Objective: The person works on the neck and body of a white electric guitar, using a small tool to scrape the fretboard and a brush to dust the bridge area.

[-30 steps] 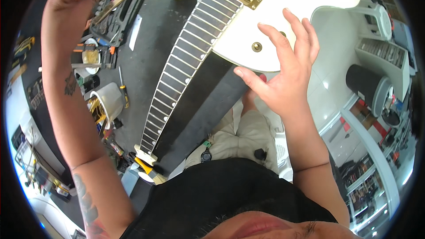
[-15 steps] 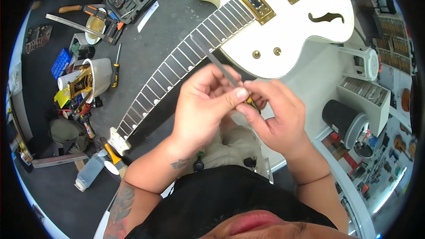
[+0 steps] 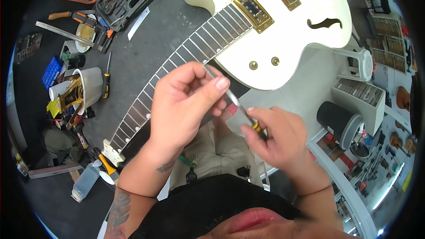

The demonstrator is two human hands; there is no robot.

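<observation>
A slim metal file with a yellow-and-black handle slants between my two hands in front of my lap. My left hand pinches its blade between thumb and fingers, near the far end. Around the handle, my right hand has its thumb and fingers closed. Beyond them lies a white electric guitar with gold pickups. Its dark fretboard carries bare metal frets and no strings, and my left hand covers part of it from view.
On the dark bench at left are a yellow-and-black screwdriver, a white tub holding gold guitar hardware, a clamp, a steel ruler and a clear bottle. A black bin stands on the floor at right.
My hands have moved apart: the left went left and the right went down and right. More of the file's shaft and handle shows between them. The whole view has shifted slightly.
</observation>
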